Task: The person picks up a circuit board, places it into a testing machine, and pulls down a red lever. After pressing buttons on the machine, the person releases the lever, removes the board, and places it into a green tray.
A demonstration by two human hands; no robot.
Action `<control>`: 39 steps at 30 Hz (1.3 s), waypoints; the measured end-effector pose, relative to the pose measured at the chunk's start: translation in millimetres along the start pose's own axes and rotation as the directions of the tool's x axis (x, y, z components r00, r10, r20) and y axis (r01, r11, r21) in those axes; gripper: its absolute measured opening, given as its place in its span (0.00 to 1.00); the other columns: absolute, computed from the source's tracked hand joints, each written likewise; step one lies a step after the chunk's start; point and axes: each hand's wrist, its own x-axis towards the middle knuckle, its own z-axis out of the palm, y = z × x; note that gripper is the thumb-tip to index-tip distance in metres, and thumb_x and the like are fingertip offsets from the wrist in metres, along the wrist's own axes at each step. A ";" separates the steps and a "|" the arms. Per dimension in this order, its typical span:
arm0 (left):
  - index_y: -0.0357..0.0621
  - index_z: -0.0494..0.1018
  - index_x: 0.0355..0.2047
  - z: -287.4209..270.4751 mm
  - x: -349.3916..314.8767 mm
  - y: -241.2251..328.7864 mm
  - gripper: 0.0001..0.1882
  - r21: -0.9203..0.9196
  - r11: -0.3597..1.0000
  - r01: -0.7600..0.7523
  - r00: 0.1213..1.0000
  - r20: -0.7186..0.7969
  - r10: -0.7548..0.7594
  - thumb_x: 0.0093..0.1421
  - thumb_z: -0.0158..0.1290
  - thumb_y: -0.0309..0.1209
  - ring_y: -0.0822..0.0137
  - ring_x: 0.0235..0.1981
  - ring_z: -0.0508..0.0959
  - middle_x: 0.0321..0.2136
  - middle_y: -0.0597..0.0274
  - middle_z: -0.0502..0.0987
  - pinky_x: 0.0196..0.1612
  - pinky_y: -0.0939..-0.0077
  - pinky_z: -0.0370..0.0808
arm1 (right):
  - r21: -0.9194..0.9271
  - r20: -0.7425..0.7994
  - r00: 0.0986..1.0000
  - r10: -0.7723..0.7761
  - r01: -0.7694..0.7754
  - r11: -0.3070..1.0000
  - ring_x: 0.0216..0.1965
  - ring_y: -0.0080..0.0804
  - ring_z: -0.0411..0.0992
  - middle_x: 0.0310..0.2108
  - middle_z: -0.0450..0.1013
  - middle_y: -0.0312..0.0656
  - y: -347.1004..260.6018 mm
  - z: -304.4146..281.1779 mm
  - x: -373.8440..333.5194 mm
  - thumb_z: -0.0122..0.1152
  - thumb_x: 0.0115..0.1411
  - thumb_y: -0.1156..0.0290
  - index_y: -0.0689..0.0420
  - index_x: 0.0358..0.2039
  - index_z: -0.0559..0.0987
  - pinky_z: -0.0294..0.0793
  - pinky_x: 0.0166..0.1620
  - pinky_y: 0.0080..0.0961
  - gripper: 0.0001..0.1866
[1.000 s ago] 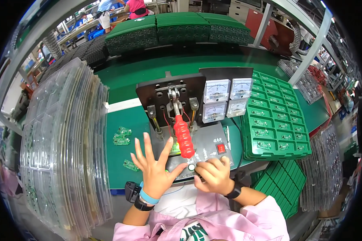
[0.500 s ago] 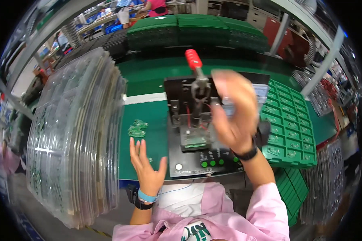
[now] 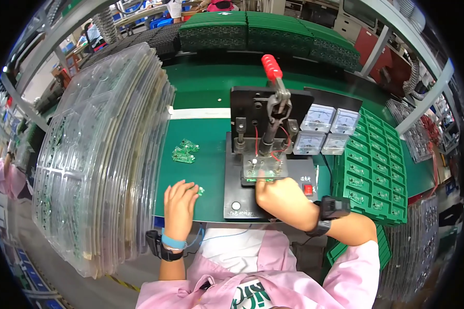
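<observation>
My left hand (image 3: 179, 206) lies palm down over the green mat, fingers stretched and slightly bent. Its fingertips are beside a small piece of green circuit board (image 3: 200, 191). Further off lies a little pile of green circuit boards (image 3: 185, 152). My right hand (image 3: 284, 201) is bent in at the front of a black test fixture (image 3: 236, 193), fingers curled at the green board edge (image 3: 251, 179) under the clear pressing plate (image 3: 258, 164). What those fingers pinch is hidden. The toggle clamp's red handle (image 3: 271, 67) points up, untouched.
Tall stacked clear plastic trays (image 3: 98, 165) stand at the left. Several panel meters (image 3: 317, 117) are behind the fixture on the right, next to a green compartment tray (image 3: 374, 170) holding small parts. Green trays (image 3: 216, 33) are stacked at the back. A red switch (image 3: 308, 189) sits on the fixture.
My right hand has come down from beside the clamp to the fixture's front edge, its fingers curling in. My left hand has shifted slightly left, its spread fingers drawing together. The view has shifted.
</observation>
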 end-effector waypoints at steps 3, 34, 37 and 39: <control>0.37 0.77 0.39 -1.6 8.7 15.4 0.10 -0.107 0.994 -0.012 1.000 -0.006 0.011 0.56 0.51 0.22 0.54 0.41 0.77 0.42 0.55 0.78 0.47 0.63 0.73 | 0.012 -0.111 0.994 -0.007 0.008 1.000 0.13 0.29 0.69 0.13 0.68 0.37 3.1 3.2 -11.7 0.55 0.49 0.75 0.65 0.34 0.74 0.67 0.16 0.26 0.11; 0.40 0.70 0.53 -31.2 116.6 140.2 0.30 0.156 0.887 -0.435 0.731 -0.514 0.449 0.53 0.54 0.46 0.47 0.60 0.65 0.57 0.40 0.64 0.64 0.43 0.45 | 0.106 -0.204 0.158 0.966 -0.978 0.182 0.58 0.51 0.65 0.56 0.67 0.56 383.5 128.9 -282.3 0.51 0.62 0.63 0.59 0.54 0.72 0.63 0.59 0.38 0.22; 0.40 0.68 0.54 -35.1 148.7 142.6 0.32 -0.001 0.956 -0.294 0.884 -0.381 0.272 0.54 0.53 0.48 0.46 0.59 0.65 0.57 0.39 0.64 0.63 0.43 0.49 | 0.132 -0.036 0.140 0.989 -0.981 0.144 0.63 0.49 0.58 0.62 0.60 0.50 376.2 120.6 -268.9 0.45 0.64 0.55 0.54 0.58 0.68 0.56 0.62 0.51 0.25; 0.40 0.68 0.54 -36.4 157.1 145.2 0.33 -0.134 0.875 -0.465 0.787 -0.515 0.339 0.53 0.55 0.48 0.46 0.57 0.66 0.56 0.41 0.65 0.62 0.42 0.52 | 0.137 0.038 0.128 0.991 -0.983 0.122 0.65 0.48 0.54 0.65 0.56 0.47 385.6 123.7 -281.0 0.43 0.65 0.52 0.51 0.60 0.66 0.52 0.63 0.57 0.27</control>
